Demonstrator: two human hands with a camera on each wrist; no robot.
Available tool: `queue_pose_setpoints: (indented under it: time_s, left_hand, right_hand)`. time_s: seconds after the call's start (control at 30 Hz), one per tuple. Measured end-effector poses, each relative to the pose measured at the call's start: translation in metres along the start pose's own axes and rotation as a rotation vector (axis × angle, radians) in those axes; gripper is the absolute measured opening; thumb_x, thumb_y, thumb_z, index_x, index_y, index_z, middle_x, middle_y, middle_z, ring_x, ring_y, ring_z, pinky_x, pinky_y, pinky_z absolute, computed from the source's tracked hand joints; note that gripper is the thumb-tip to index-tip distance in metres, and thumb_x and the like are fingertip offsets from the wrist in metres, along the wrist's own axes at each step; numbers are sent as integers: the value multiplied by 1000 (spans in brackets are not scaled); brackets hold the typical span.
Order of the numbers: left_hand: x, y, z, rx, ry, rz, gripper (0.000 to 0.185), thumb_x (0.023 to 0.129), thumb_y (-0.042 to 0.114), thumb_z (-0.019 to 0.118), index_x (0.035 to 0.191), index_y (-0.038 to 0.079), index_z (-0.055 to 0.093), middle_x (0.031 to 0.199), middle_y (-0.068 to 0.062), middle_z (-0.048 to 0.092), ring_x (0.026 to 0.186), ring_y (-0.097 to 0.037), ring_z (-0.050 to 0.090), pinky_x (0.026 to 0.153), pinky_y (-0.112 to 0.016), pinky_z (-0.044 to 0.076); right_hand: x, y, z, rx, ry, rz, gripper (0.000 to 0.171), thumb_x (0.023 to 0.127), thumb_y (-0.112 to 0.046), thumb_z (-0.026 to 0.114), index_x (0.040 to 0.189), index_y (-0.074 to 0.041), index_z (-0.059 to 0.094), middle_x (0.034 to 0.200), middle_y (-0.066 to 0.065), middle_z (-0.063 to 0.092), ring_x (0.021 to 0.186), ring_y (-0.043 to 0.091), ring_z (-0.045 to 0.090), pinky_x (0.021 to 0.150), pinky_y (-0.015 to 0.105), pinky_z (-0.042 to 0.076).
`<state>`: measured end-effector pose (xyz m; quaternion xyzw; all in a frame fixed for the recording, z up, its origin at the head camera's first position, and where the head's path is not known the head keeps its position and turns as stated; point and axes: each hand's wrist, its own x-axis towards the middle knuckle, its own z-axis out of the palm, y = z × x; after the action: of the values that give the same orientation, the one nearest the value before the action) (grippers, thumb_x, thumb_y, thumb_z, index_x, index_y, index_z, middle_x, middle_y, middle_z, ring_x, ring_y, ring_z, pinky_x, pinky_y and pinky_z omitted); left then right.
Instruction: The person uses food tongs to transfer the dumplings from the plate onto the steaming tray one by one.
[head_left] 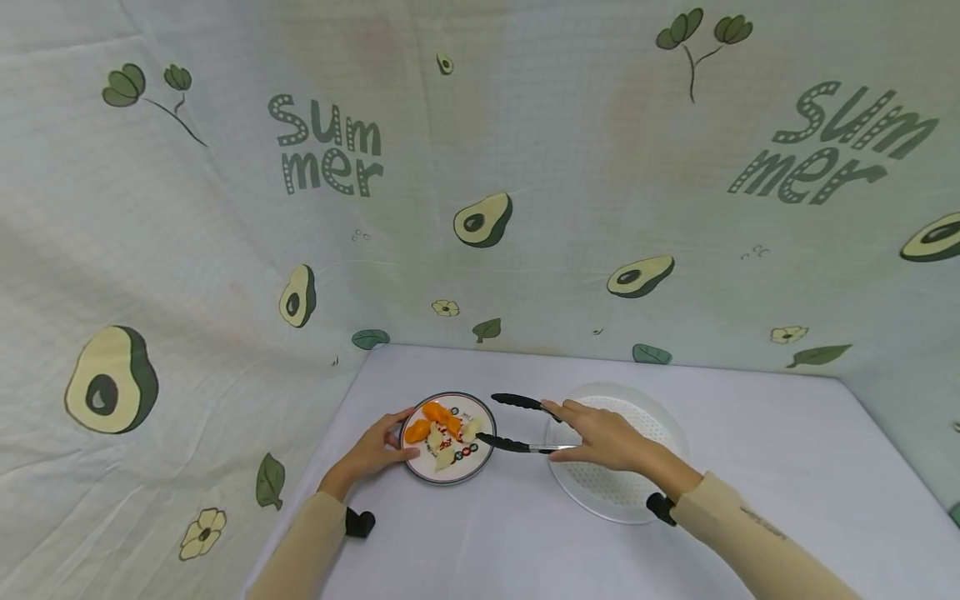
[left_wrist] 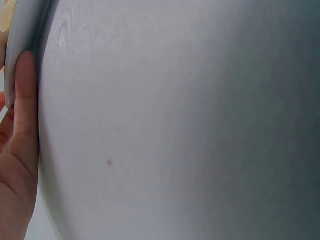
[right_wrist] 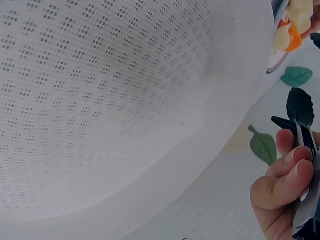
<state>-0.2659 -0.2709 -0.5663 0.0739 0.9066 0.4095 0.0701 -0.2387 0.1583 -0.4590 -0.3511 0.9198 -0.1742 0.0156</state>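
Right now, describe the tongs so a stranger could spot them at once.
On the white table, look for the round, perforated white basket. Overlapping it in the head view, the right hand holds the tongs, their two ends spread apart and pointing toward the plate on the left. Their black ends set them apart from the white basket and pale plate.

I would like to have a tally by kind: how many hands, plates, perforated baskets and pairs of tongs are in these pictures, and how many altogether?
Hands: 2 (left hand, right hand)
Plate: 1
Perforated basket: 1
Pair of tongs: 1
Total: 5
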Motion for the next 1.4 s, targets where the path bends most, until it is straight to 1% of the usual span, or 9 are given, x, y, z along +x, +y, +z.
queue_pose_setpoints:
  time_s: [0.17,0.3,0.4,0.47,0.57,0.73,0.9,1.2,1.4]
  left_hand:
    - [0,0,0,-6,2,-2,82,80,25,86,150,14,46,114,-6,54,78,-16,50,69,-27,43]
    - [0,-1,0,-3,5,1,83,79,26,86,150,14,46,116,-7,55,77,-16,51,67,-26,43]
    - [0,-1,0,-7,4,5,83,79,27,86,150,15,46,118,-7,55,77,-16,51,68,-26,44]
    - [0,0,0,-16,1,-3,83,79,27,86,151,16,46,119,-7,55,77,-16,51,68,-27,44]
    - [-1,1,0,-19,1,-13,83,78,27,86,151,16,46,120,-6,54,78,-16,51,68,-27,44]
    - [-1,2,1,-17,7,-21,83,78,26,87,150,17,47,120,-7,55,77,-17,51,68,-28,44]
    - [-1,1,2,-15,12,-21,82,79,25,86,150,17,47,123,-7,55,77,-16,50,68,-28,44]
    - [-1,3,3,-6,22,-35,82,79,24,86,151,17,46,117,-5,55,78,-16,50,69,-29,43]
    - [-2,2,3,7,21,-13,82,79,25,86,150,16,46,119,-8,55,77,-17,50,68,-28,44]
  right_hand:
    - [11,-6,6,16,-34,16,86,87,-62,65,149,-5,45,127,15,60,81,15,65,74,41,54]
    - [18,-10,12,3,-45,36,84,87,-59,68,149,-7,47,129,15,60,87,21,68,76,44,55]
    - [23,-13,15,-21,-47,45,81,85,-55,72,147,-8,49,124,12,63,85,19,66,72,41,55]
    - [26,-15,16,-29,-54,49,80,85,-52,74,146,-7,50,119,9,64,79,14,62,69,38,54]
    - [30,-18,18,-51,-60,53,77,85,-49,76,145,-7,52,118,8,65,76,11,59,67,36,52]
    - [37,-23,21,-55,-71,72,76,84,-46,78,144,-7,53,122,11,65,77,15,62,66,37,53]
    - [40,-26,24,-49,-84,100,74,83,-45,79,143,-8,55,128,15,63,89,24,68,72,42,55]
    - [42,-26,30,-89,-78,125,71,84,-47,78,141,-11,57,119,9,67,73,13,59,63,36,51]
    - [41,-25,31,-91,-59,110,67,85,-46,76,140,-12,59,114,7,69,72,12,57,58,32,48]
